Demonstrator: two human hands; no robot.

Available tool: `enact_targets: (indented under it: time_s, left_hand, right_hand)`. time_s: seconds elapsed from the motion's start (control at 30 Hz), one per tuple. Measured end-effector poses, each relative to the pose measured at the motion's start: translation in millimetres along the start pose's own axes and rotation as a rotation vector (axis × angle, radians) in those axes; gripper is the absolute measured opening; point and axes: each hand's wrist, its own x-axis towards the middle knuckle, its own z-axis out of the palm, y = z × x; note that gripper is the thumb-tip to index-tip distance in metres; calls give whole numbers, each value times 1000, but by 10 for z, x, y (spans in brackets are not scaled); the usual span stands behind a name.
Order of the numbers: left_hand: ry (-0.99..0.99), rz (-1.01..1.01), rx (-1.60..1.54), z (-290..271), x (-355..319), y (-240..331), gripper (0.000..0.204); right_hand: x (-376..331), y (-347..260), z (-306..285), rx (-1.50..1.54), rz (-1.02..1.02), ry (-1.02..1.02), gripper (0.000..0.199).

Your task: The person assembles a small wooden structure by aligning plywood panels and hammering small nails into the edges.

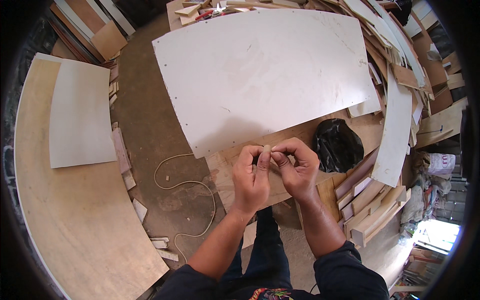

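Both hands meet in front of me, just past the near edge of a large white panel (pixel 265 65) lying on a wooden table (pixel 225 170). My left hand (pixel 250 175) pinches a small beige piece (pixel 267 149) between thumb and index finger; it is too small to tell its kind. The thumb and fingertips of my right hand (pixel 298 170) are closed at the same piece from the other side. A row of small dark dots, like screw or nail heads, runs along the panel's left edge. A black plastic bag (pixel 339 145) sits beside my right hand.
To the left stands a long pale board (pixel 85 215) with a white sheet (pixel 82 115) on it. A cord (pixel 200 184) snakes over the floor. Stacked wood offcuts (pixel 375 212) and long strips (pixel 395 130) crowd the right side; red-handled pliers (pixel 204 16) lie beyond the panel.
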Motion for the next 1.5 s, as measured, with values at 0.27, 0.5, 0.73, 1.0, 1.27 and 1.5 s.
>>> enact_targets:
  time_s: [0.27,0.5,0.73,1.0,1.27,1.5]
  left_hand:
    - [672,400,351,-509,147,-98,47]
    - [432,36,-29,-680,454,-242,45]
    - [448,80,-54,-633,457,-235,43]
    - [470,97,45,-640,396,-265,42]
    - [473,71,49,-625,390,-249,39]
    - [472,88,11,-607,401,-256,40]
  right_hand:
    - [432,43,-46,-598,-370,107,19]
    - [442,132,-20,-675,-377,101,19]
    - [426,164,-1,-716,-380,89,18]
    - [370,213,54,-748,-452,125,18]
    - [385,236,54,-806,-542,95,22]
    - [393,312,47,-804,-585,54,24]
